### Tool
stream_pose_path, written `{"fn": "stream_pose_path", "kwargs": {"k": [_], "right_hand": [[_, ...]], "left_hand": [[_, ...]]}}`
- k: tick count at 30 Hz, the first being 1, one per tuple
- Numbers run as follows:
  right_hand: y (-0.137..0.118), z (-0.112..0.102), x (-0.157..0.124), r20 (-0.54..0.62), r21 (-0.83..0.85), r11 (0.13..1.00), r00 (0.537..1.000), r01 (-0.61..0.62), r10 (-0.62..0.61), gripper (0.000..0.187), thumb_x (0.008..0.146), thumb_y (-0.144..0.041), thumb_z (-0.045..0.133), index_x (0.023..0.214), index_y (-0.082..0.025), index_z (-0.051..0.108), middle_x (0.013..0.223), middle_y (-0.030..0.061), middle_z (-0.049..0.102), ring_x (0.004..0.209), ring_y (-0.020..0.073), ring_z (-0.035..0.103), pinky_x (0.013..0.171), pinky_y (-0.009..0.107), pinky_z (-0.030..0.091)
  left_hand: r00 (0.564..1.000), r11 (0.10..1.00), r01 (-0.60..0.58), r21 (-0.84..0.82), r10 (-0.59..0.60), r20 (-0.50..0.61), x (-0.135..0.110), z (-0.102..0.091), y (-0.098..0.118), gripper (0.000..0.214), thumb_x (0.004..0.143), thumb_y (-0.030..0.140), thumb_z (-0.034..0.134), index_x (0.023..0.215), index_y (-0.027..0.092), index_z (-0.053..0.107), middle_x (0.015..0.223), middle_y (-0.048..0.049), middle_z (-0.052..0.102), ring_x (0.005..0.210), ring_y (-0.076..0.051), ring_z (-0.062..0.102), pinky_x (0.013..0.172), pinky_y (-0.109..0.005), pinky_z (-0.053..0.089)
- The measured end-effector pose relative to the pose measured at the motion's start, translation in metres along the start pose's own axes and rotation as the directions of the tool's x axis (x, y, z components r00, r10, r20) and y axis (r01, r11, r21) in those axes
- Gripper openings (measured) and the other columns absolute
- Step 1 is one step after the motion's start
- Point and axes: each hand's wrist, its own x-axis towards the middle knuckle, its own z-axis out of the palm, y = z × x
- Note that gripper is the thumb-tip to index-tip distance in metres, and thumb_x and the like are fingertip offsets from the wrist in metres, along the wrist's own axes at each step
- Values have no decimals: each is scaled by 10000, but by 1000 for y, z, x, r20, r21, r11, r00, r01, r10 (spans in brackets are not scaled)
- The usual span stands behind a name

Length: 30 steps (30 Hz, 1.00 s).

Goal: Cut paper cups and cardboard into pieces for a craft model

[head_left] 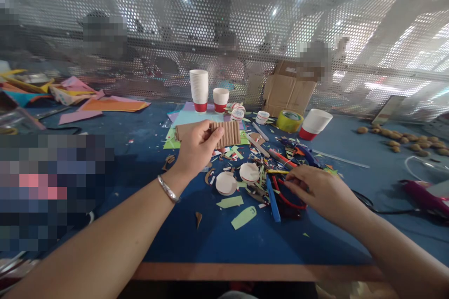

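Note:
My left hand (199, 147) grips a piece of corrugated cardboard (229, 134), thumb on its ridged face, above the middle of the table. On the right, my right hand (315, 187) reaches down with curled fingers into a heap of tools and scraps. Close to its fingertips are a thin yellow stick (277, 172) and a red-handled tool (296, 204); whether the fingers grip either is hidden. A blue utility knife (273, 200) lies just left of that hand. Two round white paper discs (226, 183) rest between my hands, with pale green paper pieces (244, 217) nearer me.
Stacked paper cups (199, 86), a leaning cup stack (315, 124), yellow tape (289, 121) and a cardboard box (289, 86) stand farther back. Coloured paper (115, 104) lies left. Walnut-like objects (403, 138) and a purple tool (426, 198) with a cord are right. A perforated screen (224, 23) bounds the table.

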Motion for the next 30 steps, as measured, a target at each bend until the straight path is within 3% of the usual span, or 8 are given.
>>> {"fn": "stream_pose_path", "kwargs": {"k": [4,7,15,19,22,30], "right_hand": [[13,-1,4,-121,-27,999,992,-34,31,246,966,-333,484,974,-225,705,976,50,749,847,229,695,716,327,489],[23,-3,8,-137,-32,998,990,-47,42,241,962,-340,496,975,-225,707,931,46,752,784,216,692,670,310,484],[28,1,24,24,-96,995,999,36,-34,203,915,-247,516,962,-213,710,956,66,730,846,228,684,699,318,476],[20,-2,20,36,-80,997,999,18,-15,219,947,-310,492,942,-212,689,882,54,715,783,221,664,667,321,459],[12,-3,13,136,10,1000,991,-6,5,227,951,-374,506,989,-218,667,818,30,701,706,198,643,624,305,444],[0,-4,17,217,46,998,976,-33,22,262,851,-278,549,1092,-191,606,744,-1,637,640,180,593,572,284,396]], "left_hand": [[1000,1000,3,17,-3,-14,0,0,0,187,943,378,598,925,194,619,686,5,655,553,-126,680,423,-193,436],[1000,1000,-4,20,4,-3,0,-1,-1,188,948,379,593,929,193,619,682,9,654,543,-127,687,441,-199,445],[1000,1000,-4,7,4,19,0,-1,1,186,951,376,589,899,198,600,693,10,654,542,-119,684,454,-197,451],[1000,1000,3,19,-3,7,0,-2,2,198,949,389,593,919,194,612,669,8,647,528,-123,670,428,-197,442],[1000,1000,8,15,-8,18,-1,-1,1,189,952,379,589,934,193,612,684,9,654,536,-123,681,423,-191,442],[995,997,53,-63,-47,92,0,2,-3,151,919,324,637,975,191,595,819,-20,703,623,-145,730,490,-201,513]]}}
